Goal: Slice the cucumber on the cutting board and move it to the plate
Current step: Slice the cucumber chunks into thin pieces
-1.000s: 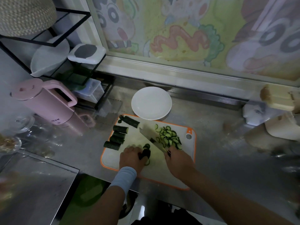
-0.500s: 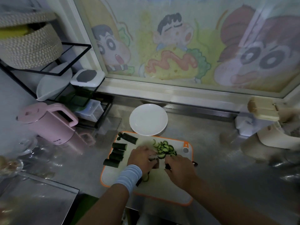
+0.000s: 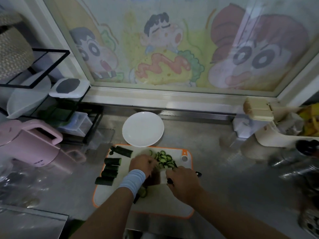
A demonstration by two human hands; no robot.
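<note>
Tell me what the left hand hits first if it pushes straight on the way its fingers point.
Most likely the pile of cucumber slices just beyond the left hand; the white plate lies further off.

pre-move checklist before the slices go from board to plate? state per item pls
1. Plate bare and just beyond the board's far edge: ok.
2. Slices piled together at the far right of the cutting board: ok.
3. Knife gripped by the right hand, blade lying next to the pile: ok; whether any slices sit on the blade, cannot tell.
4. Left hand at the pile beside the blade, fingers clear of the edge: cannot tell, blurred.
5. All cucumber sliced: not ok; five uncut chunks remain at the left of the board.
6. Stray slices near the left wrist gathered: not ok.
</note>
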